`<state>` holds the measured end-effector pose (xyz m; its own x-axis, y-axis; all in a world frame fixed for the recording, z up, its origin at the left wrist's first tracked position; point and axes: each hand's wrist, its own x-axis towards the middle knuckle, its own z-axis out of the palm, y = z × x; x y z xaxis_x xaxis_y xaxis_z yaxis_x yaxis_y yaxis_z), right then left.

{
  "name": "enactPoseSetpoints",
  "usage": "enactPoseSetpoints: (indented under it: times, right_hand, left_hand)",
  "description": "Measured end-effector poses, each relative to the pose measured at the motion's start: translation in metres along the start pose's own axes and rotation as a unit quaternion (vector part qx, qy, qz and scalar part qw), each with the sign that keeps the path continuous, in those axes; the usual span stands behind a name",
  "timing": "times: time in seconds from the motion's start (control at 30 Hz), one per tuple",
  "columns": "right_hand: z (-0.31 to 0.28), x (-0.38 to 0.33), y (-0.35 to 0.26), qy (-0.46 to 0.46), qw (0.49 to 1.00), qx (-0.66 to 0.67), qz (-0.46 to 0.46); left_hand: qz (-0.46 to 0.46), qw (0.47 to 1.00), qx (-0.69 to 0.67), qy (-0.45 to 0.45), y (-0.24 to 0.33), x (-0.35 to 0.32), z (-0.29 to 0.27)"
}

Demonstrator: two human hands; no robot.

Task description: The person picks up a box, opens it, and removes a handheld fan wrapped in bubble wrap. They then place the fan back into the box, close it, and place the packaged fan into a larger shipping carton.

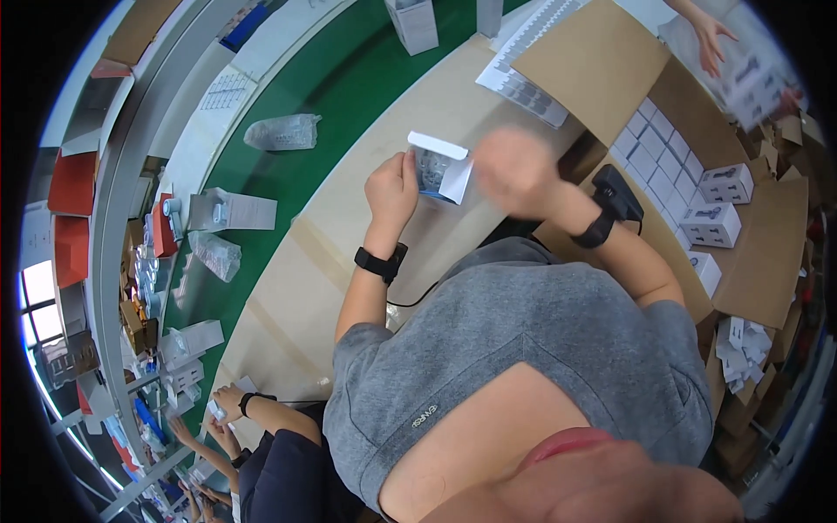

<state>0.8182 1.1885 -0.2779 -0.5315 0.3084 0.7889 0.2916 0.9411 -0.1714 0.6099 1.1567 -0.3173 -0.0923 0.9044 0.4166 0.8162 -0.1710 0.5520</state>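
My left hand (391, 189) grips a small white box (456, 181) by its left side, thumb along the edge. The box's end flaps stand open, and clear bubble wrap (432, 166) shows inside; what it wraps I cannot make out. Just to the right of the box hovers my right hand (516, 173), smeared by motion, so its fingers do not show. Each of my wrists wears a black band. Beneath both hands lies a beige work surface (340, 205).
A large open carton (593, 61) at my right holds rows of white boxes (660, 166). A black device (617, 193) sits at its near edge. Beyond the work surface, a green belt (336, 74) carries bubble-wrapped pieces (283, 132) and boxes. Co-workers' hands (711, 39) show at upper right and lower left.
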Motion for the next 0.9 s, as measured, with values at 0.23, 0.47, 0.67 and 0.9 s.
enactPoseSetpoints:
  times: [0.23, 0.47, 0.67, 0.9]
  right_hand:
    - [0.029, -0.013, -0.001, -0.177, 0.983, 0.022, -0.034]
    - [0.020, -0.050, -0.002, -0.120, 0.993, 0.004, -0.004]
    - [0.013, -0.029, -0.003, -0.152, 0.985, 0.063, 0.045]
    - [0.031, 0.009, 0.016, -0.224, 0.974, 0.028, -0.030]
  left_hand:
    - [-0.043, 0.998, -0.036, 0.020, -0.006, 0.002, 0.006]
    - [0.073, 0.984, 0.052, 0.154, -0.006, 0.008, 0.000]
    - [0.291, 0.956, 0.032, 0.028, 0.026, 0.006, -0.014]
    - [0.258, 0.957, 0.125, -0.051, 0.018, 0.010, -0.009]
